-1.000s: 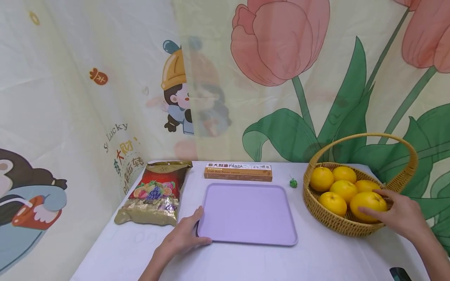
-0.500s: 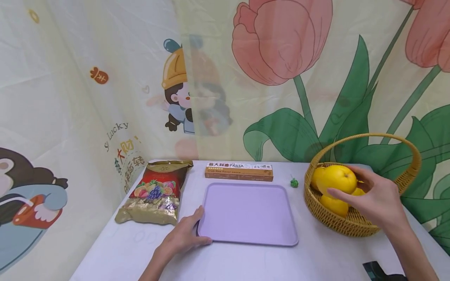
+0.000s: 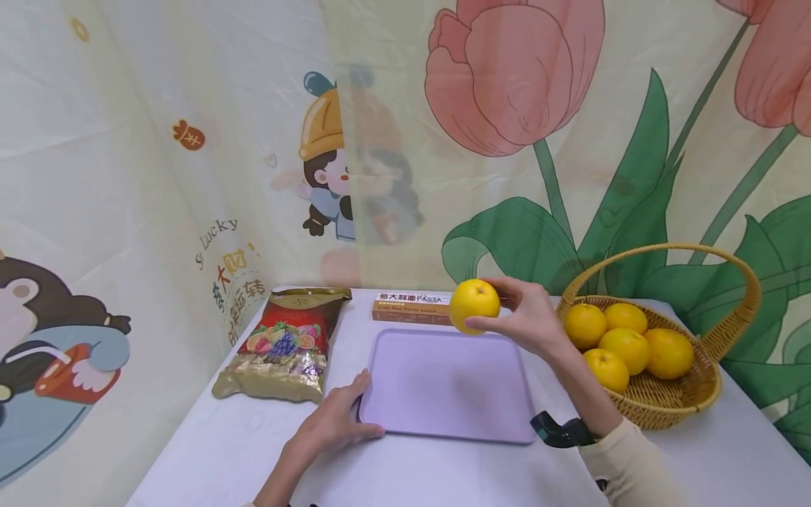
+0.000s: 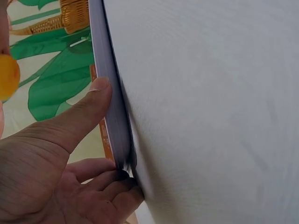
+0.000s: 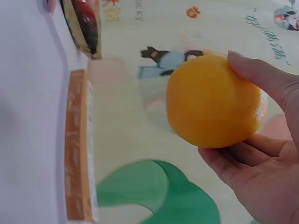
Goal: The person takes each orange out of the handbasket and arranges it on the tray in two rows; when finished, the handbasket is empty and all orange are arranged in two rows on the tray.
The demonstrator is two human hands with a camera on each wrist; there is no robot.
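Observation:
In the head view my right hand (image 3: pixel 529 313) holds a yellow-orange orange (image 3: pixel 474 306) in the air above the far part of the lilac tray (image 3: pixel 437 394). Thumb and fingers grip the orange from its right side, as the right wrist view also shows (image 5: pixel 215 102). My left hand (image 3: pixel 336 415) holds the tray's near left corner, with the thumb along the front rim and the other fingers around the left side. In the left wrist view, the thumb (image 4: pixel 88 107) presses the tray's rim and the fingers curl at the corner. The tray lies flat with nothing on it.
At the right stands a wicker basket (image 3: pixel 671 412) with a tall handle and several oranges (image 3: pixel 624 348). A pasta box (image 3: pixel 408 310) lies behind the tray, partly hidden by the held orange. A gold and red snack bag (image 3: pixel 281 345) lies at the left. Printed curtains hang behind.
My right hand has lifted one orange out of the basket and carried it left, over the tray. The left hand has stayed at the tray's corner.

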